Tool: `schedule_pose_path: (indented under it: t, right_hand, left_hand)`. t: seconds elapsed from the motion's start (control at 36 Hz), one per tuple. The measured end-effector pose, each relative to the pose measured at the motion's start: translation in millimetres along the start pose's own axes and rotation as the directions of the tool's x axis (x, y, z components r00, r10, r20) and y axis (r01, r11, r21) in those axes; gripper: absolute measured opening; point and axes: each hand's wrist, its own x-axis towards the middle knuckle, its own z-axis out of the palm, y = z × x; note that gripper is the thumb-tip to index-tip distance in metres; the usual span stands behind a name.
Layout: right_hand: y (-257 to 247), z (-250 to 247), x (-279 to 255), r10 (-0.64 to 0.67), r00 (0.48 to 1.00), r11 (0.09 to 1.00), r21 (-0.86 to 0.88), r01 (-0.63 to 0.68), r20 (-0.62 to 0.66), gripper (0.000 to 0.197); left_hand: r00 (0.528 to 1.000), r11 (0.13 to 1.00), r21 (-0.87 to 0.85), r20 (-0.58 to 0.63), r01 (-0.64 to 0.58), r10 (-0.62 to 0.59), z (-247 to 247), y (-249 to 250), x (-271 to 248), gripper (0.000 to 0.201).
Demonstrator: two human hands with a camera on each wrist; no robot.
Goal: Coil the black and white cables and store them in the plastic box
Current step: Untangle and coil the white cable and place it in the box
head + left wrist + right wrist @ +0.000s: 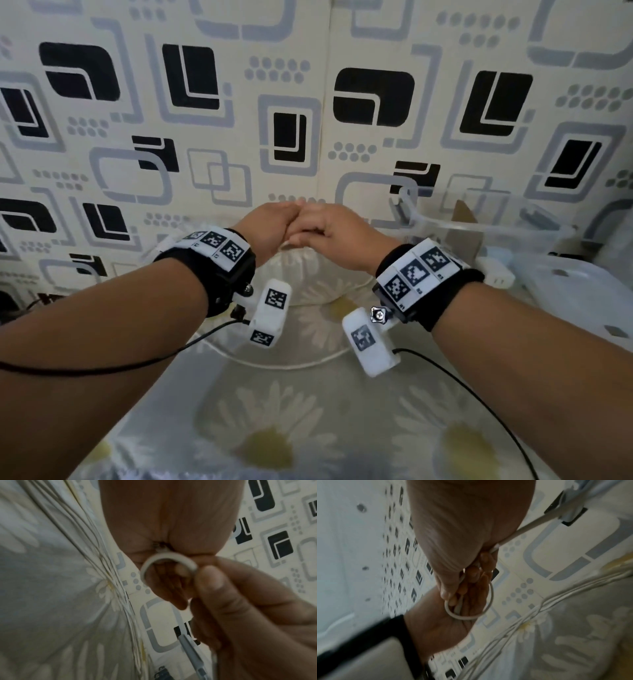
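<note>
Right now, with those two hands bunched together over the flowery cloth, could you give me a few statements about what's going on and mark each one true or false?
1. Both hands meet on the white cable. True.
2. The left hand lies flat on the cloth. False: it is raised, gripping the cable.
3. The plastic box stands to the person's right. True.
4. The right hand holds a black cable. False: it holds the white one.
5. The cable forms a small loop. True.

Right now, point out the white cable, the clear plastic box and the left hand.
thin white cable (490,597): right wrist view, on the small loop's right side.
clear plastic box (445,219): head view, on its near rim.
left hand (265,226): head view, on the back of the hand.
</note>
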Motion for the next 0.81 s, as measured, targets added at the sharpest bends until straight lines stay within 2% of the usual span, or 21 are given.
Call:
schedule_pose_path:
  t: [0.06,0.17,0.28,0.33,0.42,0.53,0.61,0.69,0.78,0.81]
  right_hand:
    - [7,-4,0,0.068,0.991,0.997,0.051,-0.062,-0.114,0.011]
    - [19,-8,-3,0.190,0.943,0.971,0.192,-0.140,-0.273,0.006]
    - [34,-6,-3,0.291,0.894,0.937,0.291,-0.195,-0.339,0.030]
    - [40,-5,-5,0.343,0.879,0.906,0.363,-0.216,-0.332,0.032]
    - [47,-1,-9,0.379,0.881,0.869,0.437,-0.233,-0.283,0.024]
    - [52,-1,-14,0.471,0.867,0.736,0.615,-0.283,-0.165,0.015]
    - [56,-2,-17,0.515,0.857,0.594,0.721,-0.356,-0.001,0.014]
    - [62,2,-23,0.536,0.831,0.523,0.713,-0.467,0.151,0.011]
    - [66,6,-25,0.577,0.787,0.450,0.718,-0.531,0.219,0.001]
    - [67,6,-26,0.596,0.768,0.405,0.738,-0.539,0.234,0.004]
  left_hand:
    - [0.993,0.997,-0.048,0.097,0.066,-0.061,4,-6,3,0.024]
    - [0.977,0.998,0.068,0.212,-0.005,-0.010,15,-18,6,0.030]
    - [0.934,0.998,-0.040,0.357,0.050,-0.032,19,-21,8,0.043]
    - [0.920,0.998,-0.017,0.387,0.066,-0.055,20,-23,8,0.048]
    - [0.902,0.998,0.002,0.427,0.059,-0.054,14,-30,14,0.048]
    - [0.900,0.995,-0.068,0.435,0.078,-0.041,5,-42,23,0.025]
    - [0.931,0.989,-0.113,0.361,0.098,-0.051,4,-43,26,0.025]
    - [0.961,0.965,-0.227,0.268,0.130,-0.067,0,-40,28,0.030]
    - [0.975,0.915,-0.370,0.205,0.158,-0.085,-13,-38,33,0.034]
    - [0.978,0.894,-0.417,0.185,0.165,-0.094,-18,-37,35,0.035]
